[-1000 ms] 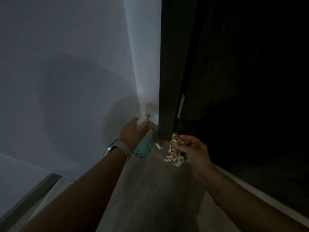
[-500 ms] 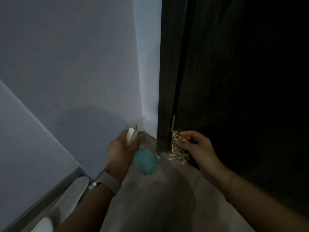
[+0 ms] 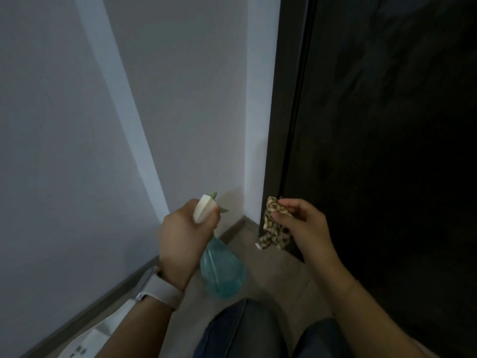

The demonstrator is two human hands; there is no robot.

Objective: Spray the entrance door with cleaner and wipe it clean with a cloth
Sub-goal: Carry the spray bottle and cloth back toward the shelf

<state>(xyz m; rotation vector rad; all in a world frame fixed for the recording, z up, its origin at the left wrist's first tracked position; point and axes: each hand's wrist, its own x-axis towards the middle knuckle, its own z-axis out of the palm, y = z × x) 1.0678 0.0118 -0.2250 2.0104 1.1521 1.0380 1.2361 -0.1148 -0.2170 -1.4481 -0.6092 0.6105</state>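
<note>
The dark entrance door fills the right side, its frame edge running down the middle. My left hand grips a spray bottle with a teal body and a white and green head; the bottle hangs over the floor, left of the door frame. My right hand pinches a crumpled, brown-patterned cloth just in front of the door's lower edge. Whether the cloth touches the door I cannot tell.
A pale wall meets the door frame in a corner, with a grey skirting board along the tiled floor. My knees in jeans show at the bottom. A white object lies at bottom left.
Both hands have pulled back toward me and risen away from the door's bottom corner. The view has shifted, and my knees have come into sight.
</note>
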